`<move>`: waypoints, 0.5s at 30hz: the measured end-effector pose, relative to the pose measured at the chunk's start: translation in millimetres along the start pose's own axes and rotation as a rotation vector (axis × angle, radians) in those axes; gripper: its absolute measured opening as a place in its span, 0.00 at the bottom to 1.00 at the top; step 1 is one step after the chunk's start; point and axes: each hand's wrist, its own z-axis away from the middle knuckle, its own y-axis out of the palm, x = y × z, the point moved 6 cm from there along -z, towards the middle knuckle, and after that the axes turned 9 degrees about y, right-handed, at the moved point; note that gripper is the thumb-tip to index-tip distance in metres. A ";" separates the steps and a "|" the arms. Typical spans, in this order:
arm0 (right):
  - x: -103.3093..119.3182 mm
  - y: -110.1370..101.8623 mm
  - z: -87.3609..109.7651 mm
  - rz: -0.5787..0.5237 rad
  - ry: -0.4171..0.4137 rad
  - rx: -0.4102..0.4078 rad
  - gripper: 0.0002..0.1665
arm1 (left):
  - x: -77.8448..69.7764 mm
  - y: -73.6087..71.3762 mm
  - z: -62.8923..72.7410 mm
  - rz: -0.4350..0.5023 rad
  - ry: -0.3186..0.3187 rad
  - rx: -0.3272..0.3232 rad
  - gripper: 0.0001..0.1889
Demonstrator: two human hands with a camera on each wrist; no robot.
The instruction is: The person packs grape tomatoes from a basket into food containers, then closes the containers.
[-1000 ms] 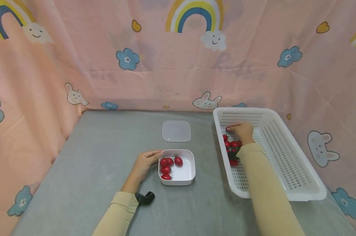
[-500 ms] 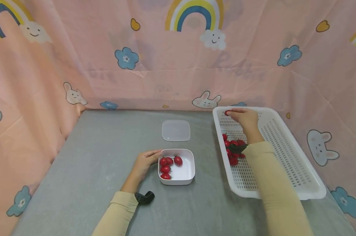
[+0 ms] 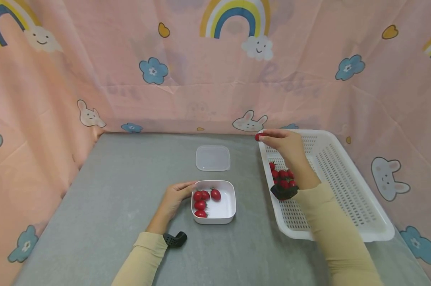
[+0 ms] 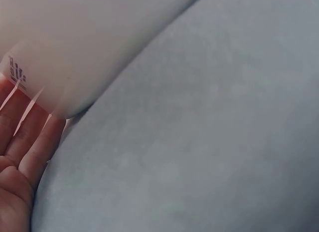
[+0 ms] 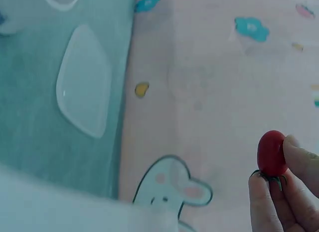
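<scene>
My right hand (image 3: 285,145) pinches a cherry tomato (image 3: 259,137) over the far left corner of the white slotted basket (image 3: 344,186). In the right wrist view, thumb and fingers hold this red tomato (image 5: 271,153) with its green stem end down. Several more tomatoes (image 3: 283,174) lie at the basket's left side, partly hidden by the right wrist's camera. My left hand (image 3: 174,200) rests against the left side of a small white box (image 3: 219,221), its fingers straight along the wall (image 4: 99,47) in the left wrist view. Inside that box are several cherry tomatoes (image 3: 200,205), mostly along the left.
Behind the box, a translucent lid (image 3: 213,158) lies flat on the grey table (image 3: 129,171). A pink patterned curtain (image 3: 186,95) hangs close round the table's back and sides. The basket's raised rim (image 3: 270,198) stands between the basket's tomatoes and the box.
My right hand has lifted a tomato from the basket, first away toward the back, then left to the rim. My left hand and the box have stayed in place.
</scene>
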 end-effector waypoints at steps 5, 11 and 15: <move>5.9 17.0 15.1 0.016 -0.017 0.030 0.30 | 0.5 0.0 0.1 0.001 0.005 0.003 0.18; 9.1 38.6 30.6 0.028 -0.028 0.092 0.28 | 0.0 -0.1 0.2 0.002 0.013 0.009 0.18; 10.7 52.3 40.6 0.030 -0.061 0.137 0.26 | 1.0 -0.4 -0.4 0.002 0.004 0.007 0.18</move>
